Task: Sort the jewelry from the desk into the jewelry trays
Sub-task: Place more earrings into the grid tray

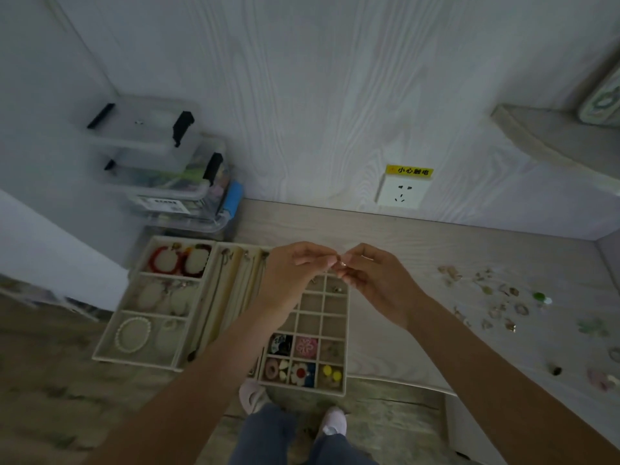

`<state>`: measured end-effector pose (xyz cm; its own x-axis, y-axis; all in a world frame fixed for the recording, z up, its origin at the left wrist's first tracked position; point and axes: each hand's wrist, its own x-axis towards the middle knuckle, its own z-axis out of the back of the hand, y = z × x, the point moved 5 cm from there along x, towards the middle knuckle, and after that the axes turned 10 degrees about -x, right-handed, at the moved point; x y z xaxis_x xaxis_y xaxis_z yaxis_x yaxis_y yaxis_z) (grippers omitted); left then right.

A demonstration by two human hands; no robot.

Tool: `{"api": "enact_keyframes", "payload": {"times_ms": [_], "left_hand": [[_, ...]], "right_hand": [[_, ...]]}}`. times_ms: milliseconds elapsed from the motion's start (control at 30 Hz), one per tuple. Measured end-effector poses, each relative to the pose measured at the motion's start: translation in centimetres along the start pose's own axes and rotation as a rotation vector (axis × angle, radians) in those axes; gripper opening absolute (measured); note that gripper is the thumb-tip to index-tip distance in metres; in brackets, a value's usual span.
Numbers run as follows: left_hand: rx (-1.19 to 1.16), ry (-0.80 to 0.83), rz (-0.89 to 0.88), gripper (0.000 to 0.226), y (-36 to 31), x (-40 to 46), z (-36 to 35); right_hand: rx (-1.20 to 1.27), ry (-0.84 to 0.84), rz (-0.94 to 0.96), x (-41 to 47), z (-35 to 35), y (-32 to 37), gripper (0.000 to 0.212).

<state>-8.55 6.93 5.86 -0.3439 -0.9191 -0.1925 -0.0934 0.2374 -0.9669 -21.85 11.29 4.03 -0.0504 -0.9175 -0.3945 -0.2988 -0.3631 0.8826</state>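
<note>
Left hand [295,270] and right hand [372,280] pinch one tiny jewelry piece [342,263] between fingertips above the grid tray [330,330]; too small to identify. Left forearm hides part of the necklace tray [231,297]. Loose jewelry [493,297] scattered right on desk [402,243], bare middle.

This looks like a home, likely a bedroom nook: a pale wood-grain worktop [402,250] is built against matching wall panelling with a wall socket [399,193] at 12 o'clock. Stacked clear storage boxes [161,162] fill the corner at 10 o'clock, and slippered feet [255,396] stand on wood-look flooring at 6 o'clock.
</note>
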Motion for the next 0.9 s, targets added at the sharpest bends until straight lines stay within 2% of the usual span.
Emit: {"api": "enact_keyframes", "payload": {"times_ms": [133,333,400,467,567,667,800,900], "left_hand": [[-0.077,-0.003,0.045,0.011,0.3,-0.3,0.4],[0.002,0.010,0.146,0.018,0.9,0.0,0.5],[0.070,0.071,0.191,0.020,1.4,0.2,0.5],[0.123,0.121,0.164,0.020,1.4,0.2,0.3],[0.187,0.060,0.080,0.013,1.1,0.6,0.2],[0.218,0.012,0.092,0.009,1.2,1.2,0.1],[0.238,-0.028,0.147,0.006,1.8,2.1,0.1],[0.161,-0.055,0.288,0.012,3.1,2.6,0.1]], "right_hand": [[-0.082,0.012,0.029,0.0,-0.2,0.1,0.013],[-0.365,0.000,0.106,0.6,0.0,0.2,0.017],[-0.388,-0.008,0.129,0.6,0.1,0.5,0.013],[-0.477,-0.035,0.158,0.8,0.1,0.9,0.011],[-0.683,-0.114,0.170,1.2,0.3,1.3,0.012],[-0.837,-0.186,0.182,1.8,0.6,1.2,0.010],[-0.859,-0.164,0.193,2.3,1.0,0.9,0.004],[-0.975,-0.181,0.171,3.0,1.4,0.3,0.004]]}}
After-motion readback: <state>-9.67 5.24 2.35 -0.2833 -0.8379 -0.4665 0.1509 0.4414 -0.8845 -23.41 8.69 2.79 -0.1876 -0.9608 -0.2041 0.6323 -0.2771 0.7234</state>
